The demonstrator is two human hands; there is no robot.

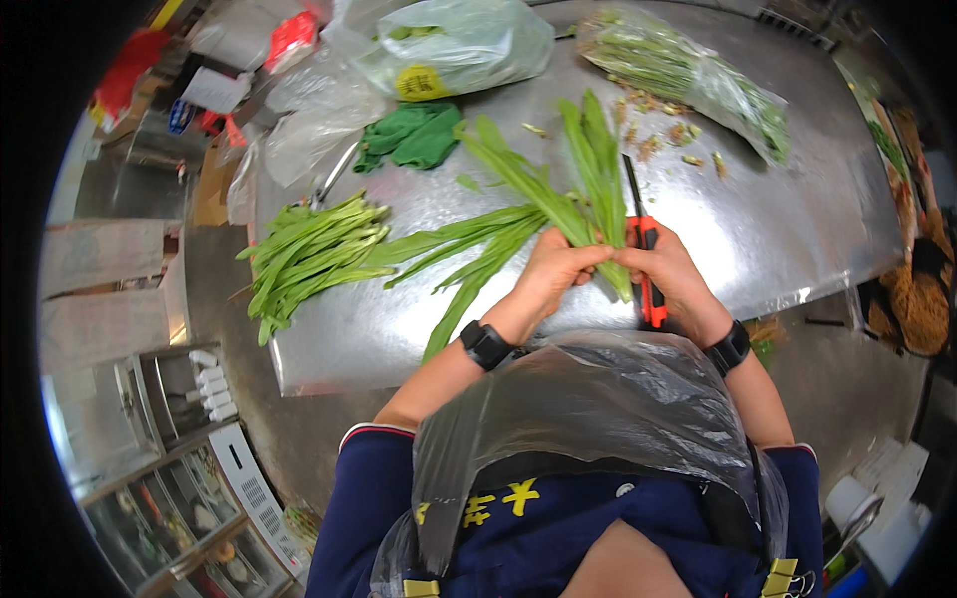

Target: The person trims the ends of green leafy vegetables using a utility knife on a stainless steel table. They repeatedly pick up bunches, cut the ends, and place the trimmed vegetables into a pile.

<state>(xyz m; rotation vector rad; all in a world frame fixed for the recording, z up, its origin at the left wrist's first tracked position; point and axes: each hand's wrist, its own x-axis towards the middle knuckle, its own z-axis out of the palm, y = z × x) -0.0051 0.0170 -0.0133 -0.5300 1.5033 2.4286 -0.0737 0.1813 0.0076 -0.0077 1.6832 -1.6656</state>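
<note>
Both hands meet over the steel table near its front edge. My left hand [549, 269] grips long-leaved greens [564, 213], whose pale base points down towards me. More long leaves [478, 232] fan out to the left, beside my left wrist. My right hand [673, 265] has an orange-and-black utility knife [653, 280] in its palm, with the dark blade [632, 179] extended away from me. The right thumb also touches the stems, close to the left thumb. A pile of similar greens [314, 250] lies at the table's left edge.
The steel table [785, 232] carries a green cloth [415, 134], a full plastic bag [471, 52] and bagged greens [680, 75] along its far side. Trimmed stem ends [677, 134] are scattered near the bagged greens. A glass-fronted cabinet [172, 516] stands on the left.
</note>
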